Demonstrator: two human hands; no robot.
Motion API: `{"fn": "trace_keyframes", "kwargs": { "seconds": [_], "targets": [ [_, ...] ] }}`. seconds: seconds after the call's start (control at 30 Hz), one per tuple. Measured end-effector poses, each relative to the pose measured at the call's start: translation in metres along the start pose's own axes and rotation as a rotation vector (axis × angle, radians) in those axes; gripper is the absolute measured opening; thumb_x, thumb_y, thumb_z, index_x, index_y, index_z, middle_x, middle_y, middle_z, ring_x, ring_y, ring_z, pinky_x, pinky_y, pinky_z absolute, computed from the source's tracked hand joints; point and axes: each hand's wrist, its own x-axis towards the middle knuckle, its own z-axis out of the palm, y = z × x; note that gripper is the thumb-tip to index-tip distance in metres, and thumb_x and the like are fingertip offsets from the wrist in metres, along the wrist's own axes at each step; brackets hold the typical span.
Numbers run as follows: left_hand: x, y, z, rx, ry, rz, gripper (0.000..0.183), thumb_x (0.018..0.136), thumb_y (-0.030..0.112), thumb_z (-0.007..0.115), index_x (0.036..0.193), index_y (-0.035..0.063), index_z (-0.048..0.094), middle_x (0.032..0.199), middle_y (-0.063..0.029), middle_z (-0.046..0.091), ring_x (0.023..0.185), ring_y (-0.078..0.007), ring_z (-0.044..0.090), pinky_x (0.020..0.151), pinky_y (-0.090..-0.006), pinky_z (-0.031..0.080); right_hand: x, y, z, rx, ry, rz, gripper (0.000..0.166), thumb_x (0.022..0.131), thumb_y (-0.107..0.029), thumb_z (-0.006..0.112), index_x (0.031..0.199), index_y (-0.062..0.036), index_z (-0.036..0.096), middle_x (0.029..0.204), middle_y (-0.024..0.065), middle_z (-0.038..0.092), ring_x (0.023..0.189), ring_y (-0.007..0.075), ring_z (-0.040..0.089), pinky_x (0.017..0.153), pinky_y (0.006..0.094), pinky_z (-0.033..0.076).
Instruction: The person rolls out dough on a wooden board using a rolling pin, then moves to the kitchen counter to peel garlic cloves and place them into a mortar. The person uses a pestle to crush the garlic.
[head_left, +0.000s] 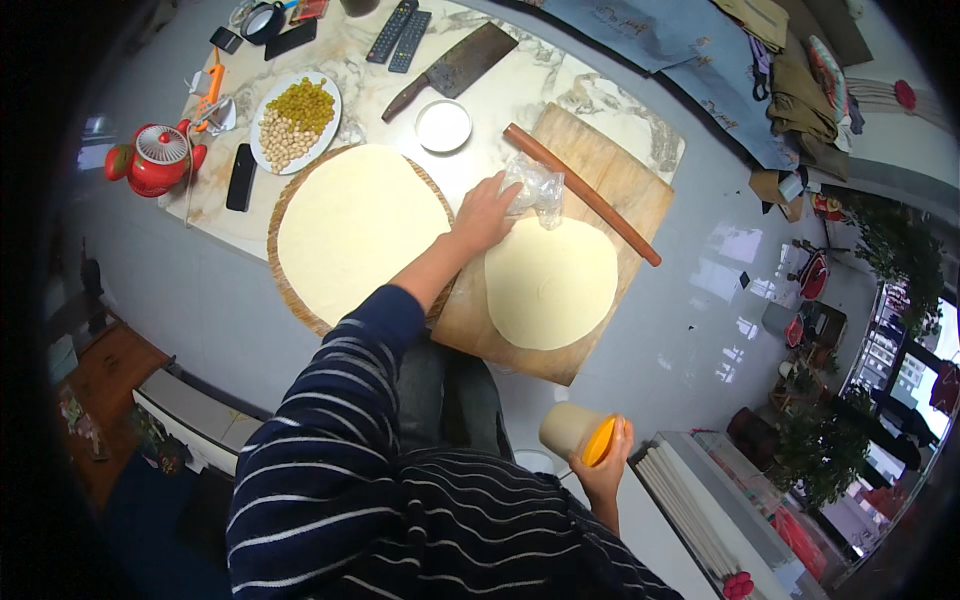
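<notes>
My left hand (484, 214) reaches across the table, its fingers on a crumpled clear plastic bag (534, 189). That bag lies on a wooden board (551, 364), at the upper edge of a thin rolled-out dough sheet (553, 289). Left of my forearm, a larger round dough sheet (360, 225) covers most of a round woven mat (289, 289). Low on the right, beside my body, my right hand (609, 457) grips a pale canister (571, 429) around its orange lid (600, 441). Across the board's far part rests a brown rolling pin (585, 195).
Behind the dough are a white bowl (443, 125), a cleaver (457, 67) and a plate (330, 124) of peanuts and yellow-green berries or beans. Two remote controls (399, 36), a black phone (241, 178) and an orange power strip (213, 91) lie on the marble-patterned table (577, 71). A red appliance (159, 161) stands at left.
</notes>
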Motion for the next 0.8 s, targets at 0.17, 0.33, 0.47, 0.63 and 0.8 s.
{"fn": "trace_keyframes", "kwargs": {
  "seconds": [0.17,0.33,0.47,0.63,0.8],
  "targets": [
    [-0.117,-0.006,-0.083,-0.019,-0.015,-0.025,0.017,0.076,0.013,0.06,0.089,0.0023,0.057,0.089,-0.0167,0.058,0.088,-0.0335,0.056,0.078,-0.0419,0.046,0.0,0.001,0.004,-0.156,0.038,-0.206,0.091,0.054,-0.023,0.077,0.135,-0.0096,0.037,0.135,0.0279,0.031,0.121,0.0443,0.035,0.098,0.0476,0.035],
    [-0.315,-0.025,-0.149,0.183,-0.152,-0.359,0.013,0.074,0.011,0.059,0.069,0.0004,0.053,0.081,-0.0195,0.055,0.078,-0.0378,0.054,0.069,-0.0457,0.045,0.013,-0.012,-0.005,-0.194,0.057,-0.386,0.09,0.054,-0.024,0.076,0.136,-0.0184,0.038,0.137,0.0256,0.029,0.12,0.0445,0.034,0.098,0.0487,0.033],
    [-0.483,-0.026,-0.174,0.249,-0.362,-0.599,0.004,0.075,0.006,0.056,0.076,0.0018,0.055,0.086,-0.0177,0.057,0.081,-0.0379,0.055,0.071,-0.0453,0.046,0.009,-0.033,-0.004,-0.216,0.079,-0.509,0.091,0.053,-0.026,0.076,0.136,-0.0239,0.039,0.138,0.0226,0.029,0.121,0.0442,0.032,0.094,0.0511,0.035],
    [-0.538,0.044,-0.193,0.07,-0.119,-0.808,0.024,0.079,0.012,0.06,0.102,0.0044,0.056,0.099,-0.0172,0.058,0.09,-0.034,0.059,0.077,-0.0394,0.048,-0.005,-0.075,0.008,-0.242,0.029,-0.762,0.089,0.051,-0.027,0.075,0.134,-0.0231,0.043,0.136,0.0223,0.032,0.12,0.0448,0.033,0.092,0.0513,0.037],
    [-0.463,0.071,-0.193,-0.979,0.131,-0.862,0.046,0.089,0.033,0.056,0.125,0.0076,0.044,0.129,-0.0143,0.046,0.113,-0.0231,0.049,0.09,-0.0374,0.043,-0.047,-0.176,0.013,-0.19,-0.065,-1.068,0.087,0.049,-0.028,0.075,0.131,-0.0217,0.047,0.135,0.0225,0.034,0.118,0.0454,0.035,0.091,0.0509,0.038]
  ]
}}
